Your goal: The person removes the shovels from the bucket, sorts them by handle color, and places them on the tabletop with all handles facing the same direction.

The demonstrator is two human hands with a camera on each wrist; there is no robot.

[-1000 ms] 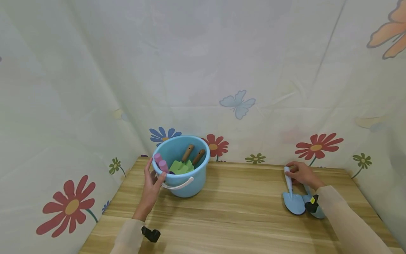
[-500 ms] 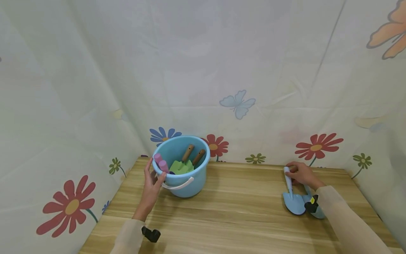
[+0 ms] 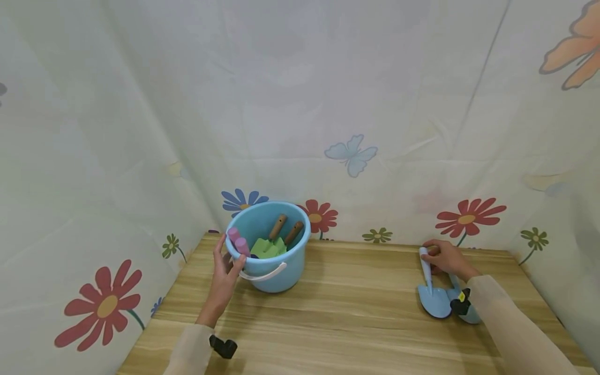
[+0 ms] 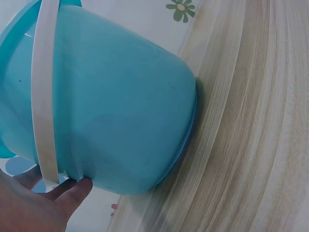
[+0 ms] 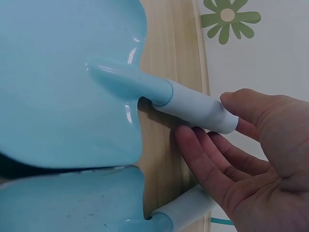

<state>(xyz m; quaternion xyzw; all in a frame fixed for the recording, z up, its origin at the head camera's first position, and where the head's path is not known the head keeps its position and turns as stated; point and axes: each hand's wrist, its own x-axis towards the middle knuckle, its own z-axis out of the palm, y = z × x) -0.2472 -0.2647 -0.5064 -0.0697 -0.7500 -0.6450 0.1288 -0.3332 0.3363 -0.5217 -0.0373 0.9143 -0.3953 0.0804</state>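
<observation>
A light blue bucket [image 3: 286, 273] with a white handle [image 3: 267, 273] stands on the table at left in the head view. My left hand [image 3: 222, 284] rests on its near left side, fingers spread below the rim; in the left wrist view fingertips touch the wall beside the handle's end. On the right lie two light blue toy shovels, side by side. My right hand [image 3: 447, 258] pinches the pale handle of the left shovel [image 3: 435, 303] near its end, between thumb and fingers. The right shovel [image 3: 471, 314] is partly hidden by my wrist.
Inside the bucket are two green tools [image 3: 268, 248] with brown wooden handles and two pink-purple handles [image 3: 241, 246]. The wood-grain table [image 3: 356, 312] ends at a flower-and-butterfly printed backdrop [image 3: 394, 198] behind and at both sides.
</observation>
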